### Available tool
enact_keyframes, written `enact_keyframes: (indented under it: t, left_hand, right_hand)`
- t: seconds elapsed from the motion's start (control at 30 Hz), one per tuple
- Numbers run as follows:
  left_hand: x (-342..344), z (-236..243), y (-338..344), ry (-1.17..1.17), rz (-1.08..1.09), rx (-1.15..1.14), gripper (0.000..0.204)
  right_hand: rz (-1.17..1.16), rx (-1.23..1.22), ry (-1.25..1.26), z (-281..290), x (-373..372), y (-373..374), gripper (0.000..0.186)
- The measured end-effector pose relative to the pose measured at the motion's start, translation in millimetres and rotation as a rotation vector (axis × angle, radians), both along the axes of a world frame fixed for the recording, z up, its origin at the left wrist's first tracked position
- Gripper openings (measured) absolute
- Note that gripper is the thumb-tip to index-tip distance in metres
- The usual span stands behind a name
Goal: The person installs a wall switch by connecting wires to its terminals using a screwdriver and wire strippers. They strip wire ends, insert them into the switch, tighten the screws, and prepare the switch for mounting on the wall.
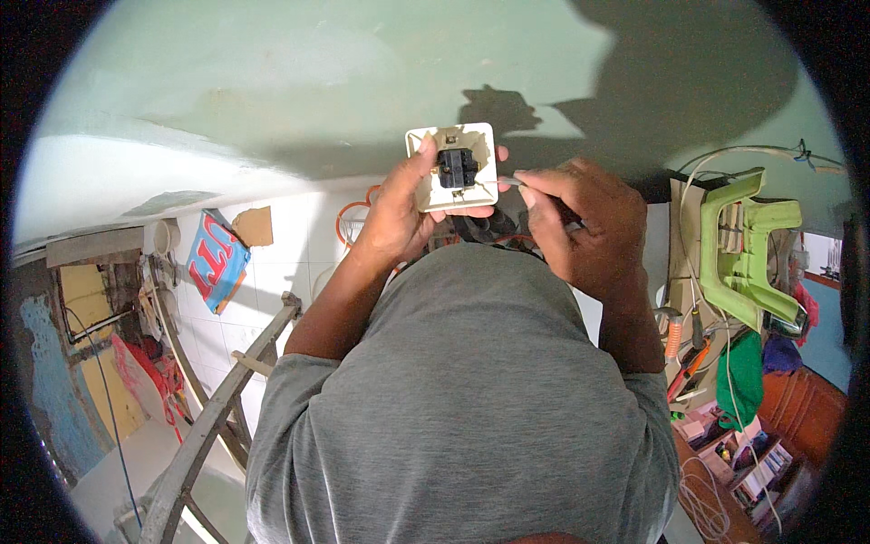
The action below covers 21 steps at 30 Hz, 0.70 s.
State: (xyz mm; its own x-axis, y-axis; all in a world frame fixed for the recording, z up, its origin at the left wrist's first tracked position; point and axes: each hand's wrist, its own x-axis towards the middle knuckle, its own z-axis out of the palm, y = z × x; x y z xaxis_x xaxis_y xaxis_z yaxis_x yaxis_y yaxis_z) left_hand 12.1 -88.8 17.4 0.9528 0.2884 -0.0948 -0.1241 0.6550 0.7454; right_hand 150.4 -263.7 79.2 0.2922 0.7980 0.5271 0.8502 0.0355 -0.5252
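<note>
My left hand (pixel 394 208) grips a square white electrical faceplate (pixel 488 140), thumb on the side facing me and fingers behind. A black fitting (pixel 458 168) sits in its middle, with small metal parts around it. Between thumb and forefinger, my right hand (pixel 594 222) pinches a thin, screwdriver-like tool (pixel 510 180). Its slim end points left at the lower right edge of the plate, close to the black fitting; whether it touches a screw is too small to tell. The rest of the tool is mostly hidden in my right hand.
A pale green wall (pixel 299 72) rises just beyond my hands. A metal ladder-like frame (pixel 213 422) stands at left. On the right are a green plastic stool (pixel 716 245), an orange-handled hammer (pixel 673 335), a green cloth (pixel 741 376) and loose cables (pixel 707 508).
</note>
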Motion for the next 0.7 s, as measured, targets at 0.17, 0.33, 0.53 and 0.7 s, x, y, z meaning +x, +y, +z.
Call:
enact_keyframes:
  t: [0.17,0.33,0.53,0.7]
  left_hand:
    - [0,2,4,-0.005,0.046,-0.016,0.076]
    - [1,0,5,0.0,0.094,0.015,0.078]
    - [0,7,3,0.068,0.135,0.035,0.08]
    - [0,13,2,0.122,0.17,0.14,0.082]
  right_hand:
    - [-0.044,0.001,-0.095,3,-9,11,0.024]
    - [-0.027,-0.076,-0.212,4,-9,16,0.028]
    - [-0.053,-0.122,-0.234,6,-14,20,0.029]
    - [-0.039,-0.19,-0.262,10,-15,23,0.027]
